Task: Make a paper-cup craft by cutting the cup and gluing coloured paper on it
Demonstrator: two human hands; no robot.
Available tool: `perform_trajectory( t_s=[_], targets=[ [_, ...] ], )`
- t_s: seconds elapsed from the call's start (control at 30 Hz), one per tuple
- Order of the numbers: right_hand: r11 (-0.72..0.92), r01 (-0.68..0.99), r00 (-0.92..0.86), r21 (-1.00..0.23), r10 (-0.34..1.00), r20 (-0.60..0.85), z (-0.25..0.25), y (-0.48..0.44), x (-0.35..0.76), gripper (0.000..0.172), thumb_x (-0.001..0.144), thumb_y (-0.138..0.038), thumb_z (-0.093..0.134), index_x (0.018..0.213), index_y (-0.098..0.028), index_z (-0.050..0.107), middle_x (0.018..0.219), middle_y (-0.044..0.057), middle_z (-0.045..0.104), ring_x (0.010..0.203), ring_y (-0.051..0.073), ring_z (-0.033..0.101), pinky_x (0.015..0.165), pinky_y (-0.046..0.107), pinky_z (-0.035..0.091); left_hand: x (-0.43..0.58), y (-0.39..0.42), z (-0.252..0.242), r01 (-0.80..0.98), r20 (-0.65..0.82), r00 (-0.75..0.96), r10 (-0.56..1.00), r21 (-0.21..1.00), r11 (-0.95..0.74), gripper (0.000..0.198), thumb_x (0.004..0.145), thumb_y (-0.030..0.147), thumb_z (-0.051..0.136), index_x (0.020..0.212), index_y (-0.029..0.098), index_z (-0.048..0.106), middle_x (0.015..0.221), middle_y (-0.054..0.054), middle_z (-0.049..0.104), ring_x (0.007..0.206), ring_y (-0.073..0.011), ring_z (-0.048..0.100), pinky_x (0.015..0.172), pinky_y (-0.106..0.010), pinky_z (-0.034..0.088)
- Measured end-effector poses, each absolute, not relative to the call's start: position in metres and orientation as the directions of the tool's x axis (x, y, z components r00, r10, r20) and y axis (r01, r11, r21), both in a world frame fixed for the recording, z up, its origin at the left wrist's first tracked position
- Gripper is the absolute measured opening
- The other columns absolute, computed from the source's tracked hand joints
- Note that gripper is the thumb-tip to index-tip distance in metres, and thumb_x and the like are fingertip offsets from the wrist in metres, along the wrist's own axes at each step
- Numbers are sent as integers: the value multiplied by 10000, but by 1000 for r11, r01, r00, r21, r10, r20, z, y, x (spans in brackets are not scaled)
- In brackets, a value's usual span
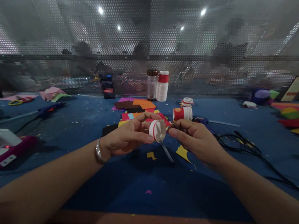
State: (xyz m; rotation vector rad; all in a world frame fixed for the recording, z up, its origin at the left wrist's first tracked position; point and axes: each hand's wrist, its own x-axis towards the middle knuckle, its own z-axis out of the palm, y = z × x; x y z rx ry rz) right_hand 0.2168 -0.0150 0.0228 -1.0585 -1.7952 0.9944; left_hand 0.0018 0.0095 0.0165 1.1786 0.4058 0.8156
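My left hand [133,133] grips a short cut-down paper cup [157,130], white with a red stripe, tilted so its inside shows to the right. Close to its right side, my right hand [192,136] is pinched around a thin dark piece too small to name. A clear glue stick [167,152] lies below the cup, slanting down to the right. Just beyond the hands, a red and white paper cup [182,113] rests on its side. Yellow paper scraps [184,153] lie under my right hand.
Coloured paper sheets [136,105] lie beyond the hands, with a stack of paper cups [163,86] and a clear jar [151,85] behind. A black cable [252,147] runs along the right. At left are a purple power strip [8,152] and a glue gun [49,110].
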Motion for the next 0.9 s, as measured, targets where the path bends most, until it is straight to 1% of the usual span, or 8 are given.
perform_trajectory(
  t_s=[0.1, 0.17, 0.37, 0.5, 0.57, 0.77, 0.83, 0.9],
  targets=[
    [366, 291, -329, -884, 906, 267, 23, -14, 216, 240, 814, -413, 658, 787, -179, 613, 711, -19, 534, 624, 108, 456, 577, 257, 375, 3, 9, 14, -328, 154, 669, 728, 939, 103, 478, 641, 3, 768, 1028, 240, 616, 916, 16, 669, 799, -112, 626, 731, -228, 473],
    [388, 299, -336, -872, 898, 285, 22, -13, 216, 207, 798, -377, 659, 766, -182, 598, 737, -6, 555, 672, 125, 488, 619, 270, 402, 4, 9, 12, -325, 181, 673, 717, 943, 67, 477, 636, 7, 776, 1015, 241, 606, 918, 16, 655, 816, -117, 625, 746, -236, 476],
    [462, 366, -316, -808, 878, 359, 20, -13, 217, 206, 786, -337, 642, 697, -191, 526, 655, -41, 433, 594, 104, 390, 549, 251, 334, 4, 11, 8, -300, 212, 690, 692, 954, 7, 466, 645, 29, 797, 1009, 250, 608, 943, 11, 626, 824, -119, 608, 738, -240, 478],
    [451, 418, -284, -789, 889, 358, 19, -15, 217, 222, 814, -379, 630, 738, -190, 541, 689, -17, 484, 628, 124, 426, 574, 266, 349, 4, 12, 5, -244, 255, 660, 707, 962, -119, 555, 650, 72, 819, 1134, 256, 622, 1161, -36, 602, 954, -150, 599, 795, -258, 485],
    [437, 428, -271, -791, 897, 349, 19, -15, 216, 258, 821, -421, 639, 758, -189, 546, 712, -8, 502, 643, 131, 440, 585, 273, 354, 4, 13, 4, -208, 292, 638, 713, 956, -205, 558, 665, 92, 815, 1159, 249, 608, 1209, -54, 586, 995, -165, 594, 827, -276, 486],
    [442, 495, -299, -748, 895, 331, 17, -14, 218, 364, 860, -537, 597, 765, -187, 562, 722, -8, 495, 644, 132, 431, 578, 272, 335, 4, 23, -1, -133, 467, 498, 731, 874, -467, 486, 695, 83, 759, 1087, 226, 510, 1041, -23, 609, 885, -139, 614, 775, -257, 501],
    [442, 529, -316, -725, 895, 315, 17, -14, 219, 370, 881, -543, 574, 776, -188, 573, 723, -7, 508, 647, 135, 441, 580, 271, 337, 3, 25, -1, -111, 518, 478, 710, 837, -536, 488, 692, 68, 749, 1080, 221, 496, 1037, -22, 607, 894, -140, 617, 787, -261, 505],
    [438, 555, -332, -707, 896, 295, 16, -13, 219, 364, 899, -537, 556, 812, -187, 604, 745, 6, 547, 662, 144, 467, 591, 278, 348, 3, 26, -2, -71, 534, 475, 699, 816, -574, 485, 704, 62, 737, 1093, 220, 495, 1084, -33, 593, 938, -146, 611, 816, -272, 506]
  ],
)
